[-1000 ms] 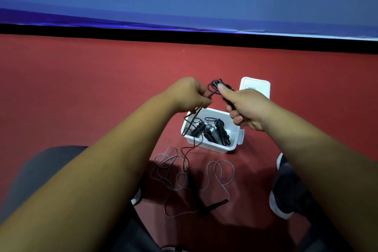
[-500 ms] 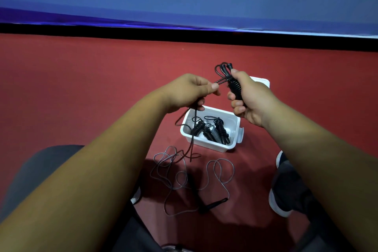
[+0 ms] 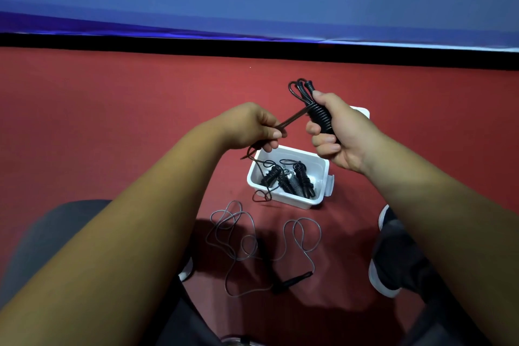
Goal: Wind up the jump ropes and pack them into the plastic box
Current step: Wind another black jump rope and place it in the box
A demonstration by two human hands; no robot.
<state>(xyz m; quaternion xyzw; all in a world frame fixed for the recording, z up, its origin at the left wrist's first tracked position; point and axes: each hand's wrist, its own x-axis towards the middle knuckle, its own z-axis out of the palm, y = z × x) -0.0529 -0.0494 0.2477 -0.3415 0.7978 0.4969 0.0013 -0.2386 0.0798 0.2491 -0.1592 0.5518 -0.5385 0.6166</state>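
Observation:
My right hand grips the handles of a black jump rope, with cord coiled round them and small loops sticking out at the top. My left hand pinches the cord of that rope, stretched taut between the two hands; the loose end hangs down over the white plastic box. The box stands on the red floor below my hands and holds several wound black ropes. A grey unwound rope lies loose on the floor in front of the box, its black handle near my feet.
A white lid lies behind the box, mostly hidden by my right hand. My knees and shoes frame the loose rope on both sides. A black strip and a blue banner bound the red floor at the back.
My right hand rose and turned the handle bundle upright. My left hand pulled the cord out to the left, away from the bundle, so more of the hanging end is drawn up.

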